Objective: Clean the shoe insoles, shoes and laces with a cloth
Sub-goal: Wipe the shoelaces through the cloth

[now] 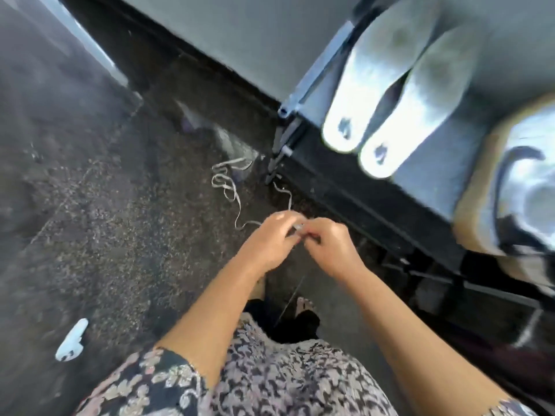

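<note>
A pale grey shoelace (pixel 228 187) hangs in loops over the dark speckled floor, its near end running into my hands. My left hand (pixel 270 241) and my right hand (pixel 330 247) meet at the centre of the view, fingers curled, both pinching the lace between them. Two white insoles (pixel 399 94) lie side by side on the grey table (pixel 240 28) at the upper right, heels toward me, with dark smudges near the toes. A white shoe (pixel 522 193) with a tan sole and dark trim sits at the table's right edge. No cloth is visible.
The table's black frame edge (pixel 354 190) runs diagonally from upper left to lower right, with metal folding legs (pixel 285 136) under it. A small white scrap (pixel 72 340) lies on the floor at lower left. My feet and patterned clothing fill the bottom.
</note>
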A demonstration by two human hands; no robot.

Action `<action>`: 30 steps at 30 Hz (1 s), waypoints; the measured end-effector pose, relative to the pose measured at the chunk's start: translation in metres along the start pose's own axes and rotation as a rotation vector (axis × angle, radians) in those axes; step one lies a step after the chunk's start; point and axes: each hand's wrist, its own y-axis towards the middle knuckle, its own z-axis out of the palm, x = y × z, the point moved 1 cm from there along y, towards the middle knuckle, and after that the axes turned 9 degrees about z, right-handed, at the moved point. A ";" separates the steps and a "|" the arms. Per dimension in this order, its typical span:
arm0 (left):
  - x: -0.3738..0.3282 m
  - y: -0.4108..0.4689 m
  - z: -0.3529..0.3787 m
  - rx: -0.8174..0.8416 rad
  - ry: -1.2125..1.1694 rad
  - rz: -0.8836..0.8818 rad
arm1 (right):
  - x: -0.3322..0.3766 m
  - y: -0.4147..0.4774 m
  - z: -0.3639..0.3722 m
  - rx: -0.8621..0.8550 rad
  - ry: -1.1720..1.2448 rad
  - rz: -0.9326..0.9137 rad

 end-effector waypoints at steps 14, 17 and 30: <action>-0.282 -0.062 -0.159 0.073 -0.384 0.188 | 0.121 -0.141 -0.244 -0.412 0.428 -0.026; -0.316 -0.066 -0.180 0.113 -0.620 0.253 | 0.136 -0.149 -0.255 -0.424 0.545 -0.040; -0.404 -0.050 -0.260 0.158 -1.401 0.352 | 0.263 -0.164 -0.268 -0.696 0.861 -0.241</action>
